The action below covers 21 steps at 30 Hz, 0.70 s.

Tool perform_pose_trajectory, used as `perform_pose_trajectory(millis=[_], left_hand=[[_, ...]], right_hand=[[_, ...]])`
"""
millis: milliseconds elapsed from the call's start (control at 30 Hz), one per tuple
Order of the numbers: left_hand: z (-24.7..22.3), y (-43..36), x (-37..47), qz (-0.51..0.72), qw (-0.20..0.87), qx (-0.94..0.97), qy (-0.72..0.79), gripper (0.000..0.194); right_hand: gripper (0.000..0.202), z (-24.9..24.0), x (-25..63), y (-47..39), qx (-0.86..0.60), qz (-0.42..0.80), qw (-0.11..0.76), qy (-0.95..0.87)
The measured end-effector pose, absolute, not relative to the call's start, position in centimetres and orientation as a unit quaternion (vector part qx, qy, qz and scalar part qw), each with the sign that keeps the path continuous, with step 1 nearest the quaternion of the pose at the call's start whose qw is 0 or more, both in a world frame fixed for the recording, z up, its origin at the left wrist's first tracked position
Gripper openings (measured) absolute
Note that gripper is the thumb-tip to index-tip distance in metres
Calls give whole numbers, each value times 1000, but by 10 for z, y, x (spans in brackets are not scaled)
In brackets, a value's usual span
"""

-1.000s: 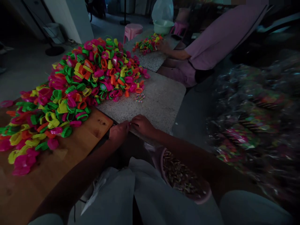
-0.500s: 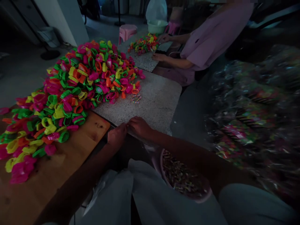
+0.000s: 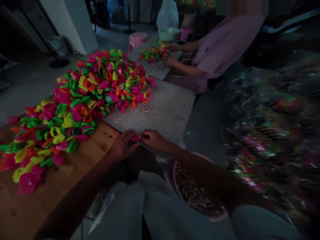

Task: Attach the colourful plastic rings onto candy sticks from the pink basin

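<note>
two hands (image 3: 122,145) meet at one pink piece (image 3: 135,137)

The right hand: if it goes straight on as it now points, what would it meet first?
Probably the small bright-pink plastic piece at the left hand; depth is unclear, contact already possible.
</note>
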State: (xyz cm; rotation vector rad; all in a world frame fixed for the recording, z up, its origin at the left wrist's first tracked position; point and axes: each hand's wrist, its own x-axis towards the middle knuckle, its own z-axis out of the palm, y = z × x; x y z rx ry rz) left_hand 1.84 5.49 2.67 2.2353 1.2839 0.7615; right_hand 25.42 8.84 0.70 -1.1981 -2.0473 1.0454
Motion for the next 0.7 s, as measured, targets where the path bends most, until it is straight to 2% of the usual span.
perform_pose_trajectory(millis=[133, 333, 533, 700], left_hand=[[14, 56, 16, 297, 279, 796, 447, 38], [7, 54, 20, 306, 381, 712, 504, 43], [14, 42, 21, 310, 385, 714, 495, 34], [15, 29, 19, 297, 386, 733, 474, 31]], right_hand=[[24, 15, 254, 83, -439, 496, 254, -705], [31, 15, 252, 79, -403, 625, 240, -624], [32, 18, 252, 68, -399, 650, 256, -593], [33, 24, 253, 59, -399, 628, 220, -631]])
